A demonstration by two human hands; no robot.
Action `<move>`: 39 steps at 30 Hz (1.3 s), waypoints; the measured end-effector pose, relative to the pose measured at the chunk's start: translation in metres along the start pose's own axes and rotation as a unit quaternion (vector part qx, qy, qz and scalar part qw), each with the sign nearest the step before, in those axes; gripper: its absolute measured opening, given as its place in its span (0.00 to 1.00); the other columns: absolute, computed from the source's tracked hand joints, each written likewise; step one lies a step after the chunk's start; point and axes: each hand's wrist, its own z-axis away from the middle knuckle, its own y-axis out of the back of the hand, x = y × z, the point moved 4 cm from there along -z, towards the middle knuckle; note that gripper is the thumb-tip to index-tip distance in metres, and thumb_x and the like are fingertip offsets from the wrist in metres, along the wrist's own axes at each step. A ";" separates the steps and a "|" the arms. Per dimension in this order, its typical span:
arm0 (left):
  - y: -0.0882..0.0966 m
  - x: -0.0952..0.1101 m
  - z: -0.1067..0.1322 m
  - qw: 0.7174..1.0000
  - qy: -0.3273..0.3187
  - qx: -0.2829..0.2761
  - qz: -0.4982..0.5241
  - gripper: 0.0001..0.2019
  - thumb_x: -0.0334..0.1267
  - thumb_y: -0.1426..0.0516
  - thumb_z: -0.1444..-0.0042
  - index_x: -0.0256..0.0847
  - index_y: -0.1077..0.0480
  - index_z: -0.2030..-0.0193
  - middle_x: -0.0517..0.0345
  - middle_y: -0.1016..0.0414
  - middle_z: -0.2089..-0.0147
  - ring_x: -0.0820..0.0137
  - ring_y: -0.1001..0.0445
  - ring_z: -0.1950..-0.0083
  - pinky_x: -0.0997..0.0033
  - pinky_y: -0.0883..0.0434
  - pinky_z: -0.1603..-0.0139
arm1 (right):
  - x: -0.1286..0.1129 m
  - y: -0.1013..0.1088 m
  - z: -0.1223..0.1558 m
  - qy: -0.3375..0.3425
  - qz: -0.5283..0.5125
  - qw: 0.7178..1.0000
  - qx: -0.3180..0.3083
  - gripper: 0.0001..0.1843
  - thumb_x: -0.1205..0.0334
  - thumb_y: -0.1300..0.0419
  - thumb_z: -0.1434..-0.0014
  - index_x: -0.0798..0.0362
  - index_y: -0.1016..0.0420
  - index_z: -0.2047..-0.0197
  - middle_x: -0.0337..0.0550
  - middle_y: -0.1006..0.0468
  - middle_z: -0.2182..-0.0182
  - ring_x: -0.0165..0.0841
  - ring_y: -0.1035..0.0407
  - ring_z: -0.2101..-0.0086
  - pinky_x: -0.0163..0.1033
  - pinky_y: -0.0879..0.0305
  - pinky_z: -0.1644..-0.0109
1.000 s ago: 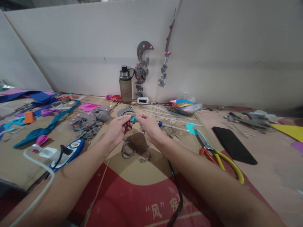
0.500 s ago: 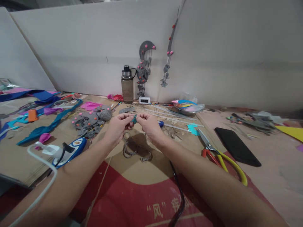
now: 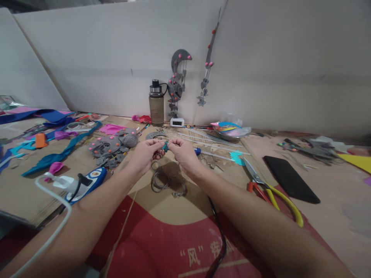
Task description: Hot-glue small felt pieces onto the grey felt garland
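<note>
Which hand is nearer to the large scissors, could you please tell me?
Right. The right hand is to the left of the scissors, with a gap between; the left hand is farther left, past the right hand.

Dim, greyish light here, seemingly from above: a soft shadow pools on the cardboard (image 3: 176,214) beneath the left hand (image 3: 145,155) and right hand (image 3: 186,155). The white backdrop (image 3: 101,50) is paler leftward, duller rightward. Scissors (image 3: 251,170) catch a faint gleam. The teal piece (image 3: 165,146) looks mushy, detail lost, and wide-lens stretch pulls the forearms (image 3: 95,218) cornerward.
</note>
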 end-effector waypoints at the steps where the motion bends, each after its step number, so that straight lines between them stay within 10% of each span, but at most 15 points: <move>1: 0.000 0.001 0.000 1.000 0.008 -0.006 0.006 0.11 0.38 0.36 0.58 0.33 0.28 0.70 0.59 0.31 0.78 0.78 0.34 0.78 0.81 0.41 0.80 | 0.000 0.001 0.000 -0.001 0.002 1.000 0.002 0.06 0.60 0.42 0.54 0.54 0.34 0.75 0.28 0.40 0.82 0.21 0.53 0.82 0.31 0.56 0.78; 16: 0.005 0.009 -0.001 0.967 -0.107 0.023 -0.228 0.07 0.37 0.41 0.53 0.35 0.28 0.68 0.61 0.29 0.80 0.78 0.35 0.81 0.79 0.41 0.81 | 0.000 -0.001 -0.002 0.085 0.120 0.989 -0.007 0.08 0.58 0.43 0.50 0.54 0.31 0.73 0.32 0.38 0.81 0.24 0.47 0.79 0.32 0.52 0.76; 23: 0.008 0.004 -0.003 0.988 -0.055 0.045 -0.135 0.08 0.37 0.40 0.55 0.36 0.31 0.69 0.63 0.33 0.84 0.78 0.39 0.84 0.79 0.47 0.83 | 0.003 -0.001 -0.003 0.106 0.088 0.990 -0.006 0.14 0.59 0.41 0.51 0.53 0.35 0.60 0.30 0.38 0.77 0.26 0.43 0.76 0.32 0.46 0.72; 39: -0.002 -0.004 -0.002 0.999 -0.031 -0.027 0.010 0.15 0.35 0.37 0.58 0.34 0.30 0.62 0.58 0.27 0.73 0.74 0.27 0.74 0.75 0.31 0.72 | 0.008 0.005 -0.005 0.146 0.105 0.983 0.042 0.06 0.60 0.46 0.47 0.54 0.33 0.71 0.33 0.36 0.78 0.26 0.44 0.76 0.32 0.47 0.71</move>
